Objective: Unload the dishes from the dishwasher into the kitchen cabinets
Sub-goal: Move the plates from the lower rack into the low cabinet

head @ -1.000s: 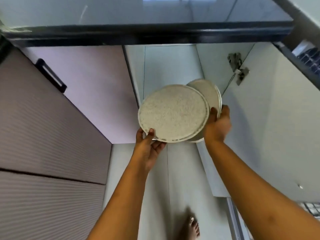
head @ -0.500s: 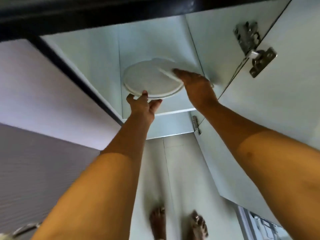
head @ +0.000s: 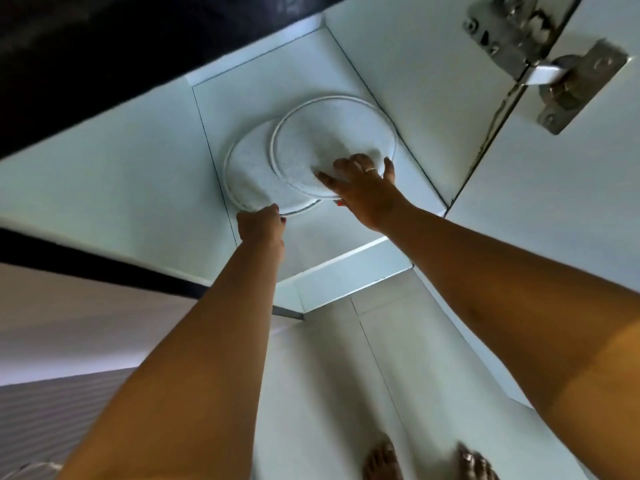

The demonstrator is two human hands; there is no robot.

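On the shelf (head: 311, 251) our left hand (head: 259, 225) pinches the lower plate (head: 252, 171), and our right hand (head: 363, 188) clamps the top plate (head: 325, 133). Sitting offset, it could slide off on release.

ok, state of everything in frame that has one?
cabinet door: open.
left plate: inside cabinet, partly under right plate.
right plate: inside cabinet, overlapping left plate.
left hand: grips left plate's rim.
right hand: fingers spread on right plate, thumb under its edge.
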